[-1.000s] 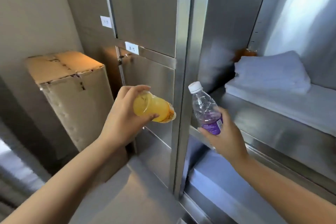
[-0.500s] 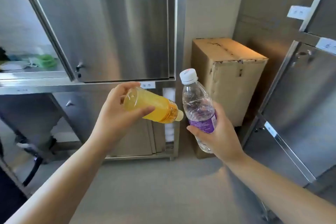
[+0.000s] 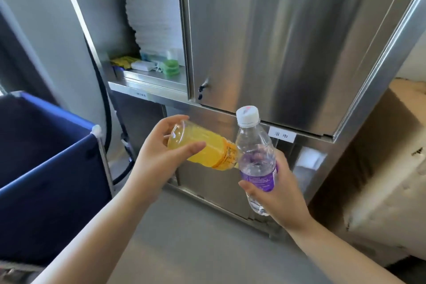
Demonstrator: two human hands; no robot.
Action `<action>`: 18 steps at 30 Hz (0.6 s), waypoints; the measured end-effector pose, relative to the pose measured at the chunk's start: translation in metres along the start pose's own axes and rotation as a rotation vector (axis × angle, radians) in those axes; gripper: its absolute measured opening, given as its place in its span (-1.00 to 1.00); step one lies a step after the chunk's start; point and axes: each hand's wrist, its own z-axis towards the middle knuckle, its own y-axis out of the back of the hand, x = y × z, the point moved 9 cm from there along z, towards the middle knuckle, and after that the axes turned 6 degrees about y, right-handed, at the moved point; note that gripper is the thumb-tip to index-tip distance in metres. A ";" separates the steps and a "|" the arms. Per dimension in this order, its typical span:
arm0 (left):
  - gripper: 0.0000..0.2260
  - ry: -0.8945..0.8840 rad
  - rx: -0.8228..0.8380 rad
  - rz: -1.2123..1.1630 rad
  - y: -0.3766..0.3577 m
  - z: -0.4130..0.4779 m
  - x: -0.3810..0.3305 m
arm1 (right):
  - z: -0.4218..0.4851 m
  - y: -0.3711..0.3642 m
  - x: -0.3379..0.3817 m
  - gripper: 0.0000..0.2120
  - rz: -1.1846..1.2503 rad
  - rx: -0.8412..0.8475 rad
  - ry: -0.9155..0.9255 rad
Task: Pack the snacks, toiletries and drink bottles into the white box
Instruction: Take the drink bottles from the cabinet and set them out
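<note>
At the centre of the frame, two bare forearms reach forward from the bottom edge, each hand holding a drink bottle in the air above a grey floor (image 3: 196, 237).

The left hand (image 3: 159, 159) grips an orange drink bottle (image 3: 202, 147) near its base, thumb across the front and fingers curled over the top. This bottle lies almost on its side, base toward the left, and its neck end passes behind the other bottle. Whether the two bottles touch cannot be told.

The right hand (image 3: 276, 193) wraps around the lower half of a clear water bottle (image 3: 255, 159), which stands nearly upright. It has a white cap (image 3: 247, 114) and a purple label (image 3: 260, 177).

Behind the hands, a tall steel cabinet door (image 3: 288, 41) fills the upper right of the frame. A small white tag (image 3: 282, 135) with printed characters sits just below it.

Left of the door, in the upper middle, an open shelf (image 3: 152, 76) holds small items: yellow packets (image 3: 122, 61), a small white case (image 3: 141, 65) and a green container (image 3: 171, 67). A stack of white linen (image 3: 154, 7) shows above them.

At the left edge stands a dark blue fabric bin (image 3: 46, 145) on a metal frame. At the right edge sits a worn cardboard box (image 3: 387, 157).
</note>
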 end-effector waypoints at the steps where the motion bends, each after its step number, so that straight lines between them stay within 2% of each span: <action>1: -0.48 0.005 -0.018 -0.003 0.001 0.011 0.000 | 0.013 -0.004 -0.005 -0.36 0.006 0.030 0.000; 9: -0.49 0.035 -0.213 0.081 0.041 0.072 0.018 | 0.107 -0.060 -0.048 -0.30 0.072 0.224 0.009; 18: -0.53 0.089 -0.439 0.219 0.172 0.135 0.052 | 0.207 -0.219 -0.060 -0.36 0.212 0.378 0.036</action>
